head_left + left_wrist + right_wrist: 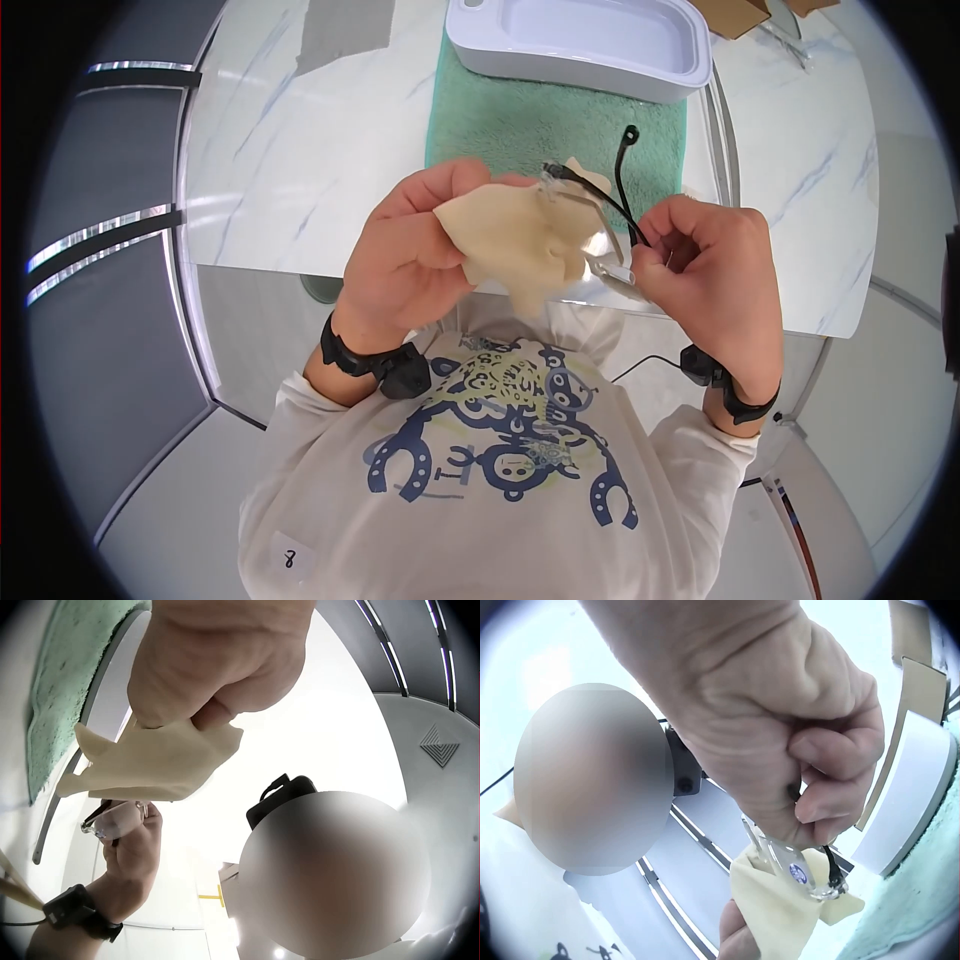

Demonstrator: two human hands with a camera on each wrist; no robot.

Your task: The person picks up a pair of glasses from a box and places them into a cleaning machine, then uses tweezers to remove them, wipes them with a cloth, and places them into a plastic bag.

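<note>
My left hand (405, 245) grips a thin beige cloth (515, 235), which hangs down from the fingers and overlaps the near part of a pair of eyeglasses (604, 245). The glasses have clear lenses and slim black temples; a round blue mark shows on one lens (799, 874) in the right wrist view. Curled fingers of my right hand (715, 265) pinch the glasses at a black temple, while the other end points toward the cloth. Both hands are held up at the table's front edge. The cloth hides part of the frame.
Behind the hands, a white oblong basin (580, 75) stands on a green towel (490, 125). A grey cloth (345, 35) lies at the back left of the marbled table (270, 160). Cardboard (735, 15) sits at the back right.
</note>
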